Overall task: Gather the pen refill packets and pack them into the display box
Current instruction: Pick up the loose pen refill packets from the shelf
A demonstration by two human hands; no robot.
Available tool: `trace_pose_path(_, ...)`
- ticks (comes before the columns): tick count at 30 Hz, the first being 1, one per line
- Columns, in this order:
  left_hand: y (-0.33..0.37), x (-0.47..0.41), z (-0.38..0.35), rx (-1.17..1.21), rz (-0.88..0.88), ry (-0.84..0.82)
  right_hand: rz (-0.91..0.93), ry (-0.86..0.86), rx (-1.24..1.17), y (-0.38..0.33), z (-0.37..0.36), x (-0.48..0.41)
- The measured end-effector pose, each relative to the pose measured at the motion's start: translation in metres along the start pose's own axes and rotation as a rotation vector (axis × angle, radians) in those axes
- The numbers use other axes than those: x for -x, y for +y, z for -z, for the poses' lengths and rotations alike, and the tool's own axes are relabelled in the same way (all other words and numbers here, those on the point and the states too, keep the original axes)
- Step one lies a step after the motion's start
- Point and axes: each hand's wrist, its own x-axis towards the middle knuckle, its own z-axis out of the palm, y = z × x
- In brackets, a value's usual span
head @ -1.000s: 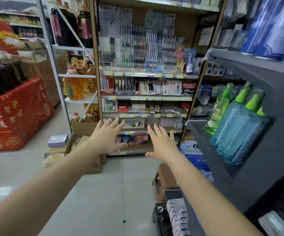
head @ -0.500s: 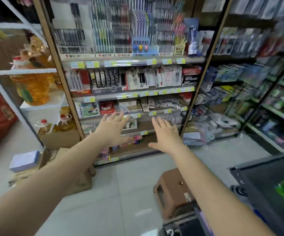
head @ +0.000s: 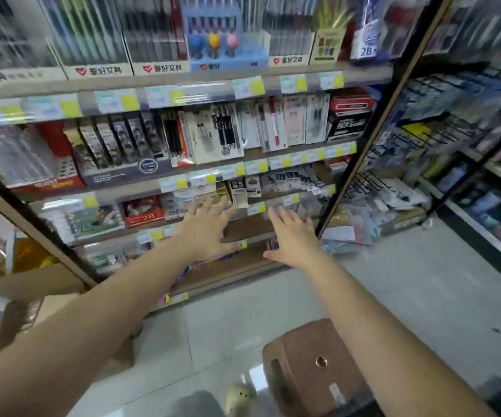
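The stationery shelving unit (head: pixel 207 77) fills most of my view ahead of both hands, its tiers crowded with pen cards and boxes, and a black wire rack (head: pixel 454 121) stands off to the right of the right hand. Pale floor tiles (head: pixel 408 296) run beneath both forearms. Under the right forearm, close to me, sits a brown plastic stool (head: pixel 312 365), and under the left forearm a cardboard box (head: pixel 32 284) lies open. The left hand (head: pixel 207 233) and right hand (head: pixel 293 239) reach out side by side, a little apart, backs towards me, fingers straight and spread, holding nothing. The left fingertips overlap a tan carton (head: pixel 213 192) on a lower tier, though I cannot tell whether they touch it. Left of that hand is a red 2B box (head: pixel 143 210). Slim packets (head: pixel 294 178) lie jumbled on the tier just above the right hand; through the blur I cannot confirm these are the refills. A yellow price tag (head: pixel 256 208) shows between the hands.
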Motion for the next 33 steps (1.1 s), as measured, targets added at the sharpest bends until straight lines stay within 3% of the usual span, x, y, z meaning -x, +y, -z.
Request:
trace_pose_path(9,0.001,-0.148,-0.016,0.035,-0.182,-0.155,-0.13,-0.075,0.0,0.053,-0.009,-0.107)
trace_pose_path(18,0.0,-0.244,-0.041,-0.007,-0.366,-0.255,-0.281,-0.123,-0.104,0.095,-0.026,-0.151)
trace_pose_path(25,0.011,-0.285,-0.062,0.008,-0.331,-0.236,-0.288,-0.141,-0.102,0.128,-0.039,-0.172)
trace_pose_path(33,0.035,-0.328,-0.101,0.048,-0.231,-0.208,-0.163,-0.194,-0.07,0.189,-0.073,-0.229)
